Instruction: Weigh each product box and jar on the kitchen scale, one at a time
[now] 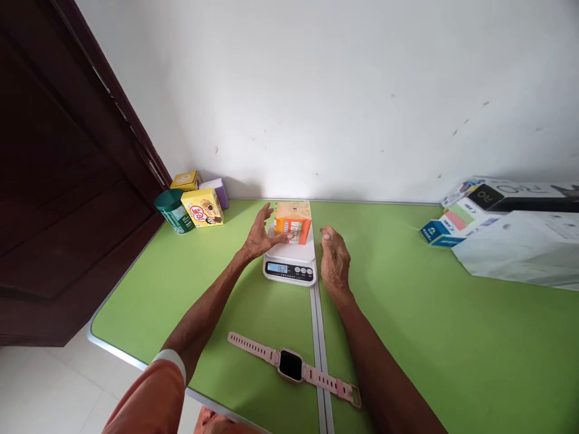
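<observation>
An orange box (293, 223) stands on a white digital scale (289, 253), whose lit display appears to read 162. My left hand (261, 237) is at the box's left side with its fingers spread and the thumb stretched across the front; whether the thumb touches the box I cannot tell. To the right of the scale, apart from the box, my right hand (335, 256) is held on edge with nothing seen in it. Its fingers look loosely extended, some hidden behind the others. Nearer to me lies a smartwatch (290, 365) with a pink strap, stretched out flat.
At the table's back left stand a green canister (175, 212), a yellow snack box (203, 208), a smaller yellow box (185, 180) and a purple-and-white box (217, 191). Several cartons (511, 235) are piled at the right. A metal seam crosses the green table (407, 337).
</observation>
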A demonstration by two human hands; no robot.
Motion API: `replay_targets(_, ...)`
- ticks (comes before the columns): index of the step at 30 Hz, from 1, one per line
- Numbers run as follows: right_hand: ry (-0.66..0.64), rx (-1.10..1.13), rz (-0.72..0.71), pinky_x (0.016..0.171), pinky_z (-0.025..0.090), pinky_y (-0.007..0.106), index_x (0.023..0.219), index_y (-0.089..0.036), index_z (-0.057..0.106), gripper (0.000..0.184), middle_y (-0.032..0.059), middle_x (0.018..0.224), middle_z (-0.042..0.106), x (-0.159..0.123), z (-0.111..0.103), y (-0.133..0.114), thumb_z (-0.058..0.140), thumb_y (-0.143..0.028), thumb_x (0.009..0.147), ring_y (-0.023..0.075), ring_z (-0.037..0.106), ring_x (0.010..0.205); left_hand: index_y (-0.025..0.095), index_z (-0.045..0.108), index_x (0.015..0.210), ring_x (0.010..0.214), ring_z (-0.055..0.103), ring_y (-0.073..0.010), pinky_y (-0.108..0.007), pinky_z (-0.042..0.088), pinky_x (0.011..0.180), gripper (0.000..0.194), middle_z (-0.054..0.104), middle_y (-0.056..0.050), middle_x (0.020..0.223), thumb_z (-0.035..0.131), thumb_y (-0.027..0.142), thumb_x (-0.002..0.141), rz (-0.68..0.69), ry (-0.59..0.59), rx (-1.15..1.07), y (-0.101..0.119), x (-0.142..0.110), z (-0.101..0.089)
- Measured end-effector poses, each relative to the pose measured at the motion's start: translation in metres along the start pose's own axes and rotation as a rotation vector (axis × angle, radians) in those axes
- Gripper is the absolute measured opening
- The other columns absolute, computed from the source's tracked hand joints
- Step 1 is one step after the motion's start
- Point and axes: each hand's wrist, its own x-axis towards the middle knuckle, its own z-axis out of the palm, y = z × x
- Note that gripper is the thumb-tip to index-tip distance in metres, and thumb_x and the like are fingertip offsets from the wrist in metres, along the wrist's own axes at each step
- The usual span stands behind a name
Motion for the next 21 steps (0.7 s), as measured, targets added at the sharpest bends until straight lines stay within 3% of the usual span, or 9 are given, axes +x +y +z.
replay_targets(2, -0.045, -0.055, -0.034, 0.119, 0.053, 0.063, 0.148, -0.021, 0.066, 0.078, 0.0218, 0.151, 0.068, 0.005, -0.003, -0.007, 0.038, -0.080, 0.105, 0.0368, 0.062, 0.143, 0.021, 0.043, 0.166, 0.156, 0.050, -0.0442, -0.062, 0.043, 0.125, 0.123, 0.053, -0.025, 0.166, 0.102, 0.058, 0.064, -0.018, -0.069, 0.027, 0.000, 0.007, -0.004)
replay_targets(5, -0.172, -0.052, -0.033, 0.119, 0.054, 0.062, 0.158, -0.022, 0.059, 0.084, 0.0208, 0.160, 0.062, 0.015, -0.005, -0.020, 0.052, -0.082, 0.099, 0.0376, 0.062, 0.144, 0.016, 0.059, 0.149, 0.138, 0.064, -0.0404, -0.059, 0.052, 0.117, 0.099, 0.067, -0.023, 0.148, 0.101, 0.052, 0.066, -0.032, -0.157, 0.044, -0.003, 0.015, -0.006)
replay_targets(9, -0.302, -0.045, 0.050, 0.100, 0.066, 0.056, 0.151, -0.021, 0.065, 0.084, 0.0198, 0.146, 0.072, 0.029, -0.005, -0.033, 0.064, -0.081, 0.092, 0.0361, 0.075, 0.121, 0.013, 0.067, 0.132, 0.122, 0.071, -0.0352, -0.052, 0.060, 0.104, 0.083, 0.074, -0.021, 0.131, 0.103, 0.040, 0.063, -0.052, -0.137, 0.005, -0.011, 0.019, -0.002)
replay_targets(13, -0.316, -0.051, 0.044, 0.090, 0.069, 0.051, 0.144, -0.021, 0.069, 0.079, 0.0170, 0.137, 0.076, 0.035, -0.001, -0.046, 0.070, -0.078, 0.089, 0.0320, 0.078, 0.106, 0.014, 0.065, 0.131, 0.119, 0.071, -0.0319, -0.049, 0.061, 0.100, 0.077, 0.074, -0.019, 0.131, 0.101, 0.031, 0.065, -0.048, -0.091, -0.057, -0.017, 0.013, -0.004)
replay_targets(16, -0.347, -0.008, -0.035, 0.090, 0.069, 0.049, 0.143, -0.023, 0.070, 0.072, 0.0158, 0.137, 0.076, 0.029, 0.015, -0.062, 0.071, -0.072, 0.091, 0.0309, 0.078, 0.109, 0.016, 0.065, 0.132, 0.119, 0.072, -0.0311, -0.048, 0.061, 0.101, 0.077, 0.075, -0.017, 0.131, 0.101, 0.027, 0.065, -0.027, -0.045, -0.075, -0.014, -0.002, -0.028)
replay_targets(21, -0.517, 0.120, -0.121, 0.088, 0.070, 0.049, 0.150, -0.024, 0.066, 0.063, 0.0172, 0.144, 0.072, 0.008, 0.082, -0.093, 0.069, -0.059, 0.098, 0.0326, 0.076, 0.119, 0.020, 0.066, 0.134, 0.125, 0.071, -0.0330, -0.049, 0.061, 0.105, 0.078, 0.075, -0.015, 0.136, 0.101, 0.038, 0.067, -0.047, 0.096, 0.030, -0.002, -0.049, -0.109)
